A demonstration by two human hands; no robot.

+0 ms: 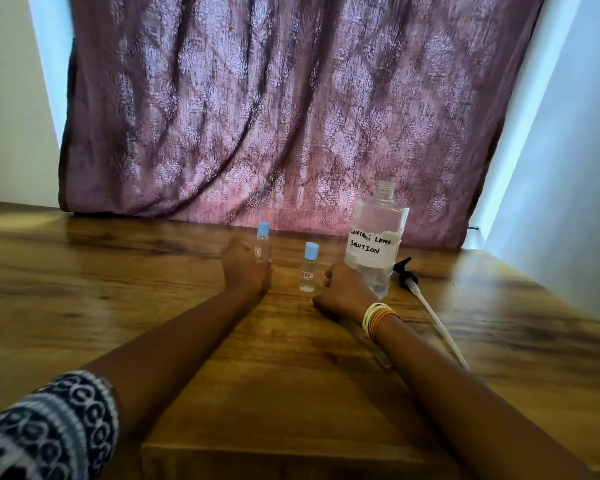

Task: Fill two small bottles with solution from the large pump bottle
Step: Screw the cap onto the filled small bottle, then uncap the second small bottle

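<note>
The left hand (246,268) reaches forward over the wooden worktop (118,289) and wraps its grip around the lower part of the far small bottle (262,242), which stands upright with its blue cap on top. The right hand (343,292) rests on the worktop with fingers curled into a loose fist; whether it holds anything cannot be told, since the fingers face away. It sits just right of the near small bottle (308,268), also upright and blue-capped, apart from it by a narrow gap, and close in front of the large bottle (374,237). That clear bottle stands upright, neck open, with a handwritten label reading "CONTACT LENS SOLUTION". Its black pump head (404,273) lies flat on the worktop just to the right, its white tube (437,323) running towards the person. Bangles (378,318) ring the right wrist. A mauve patterned curtain (291,116) hangs behind.
</note>
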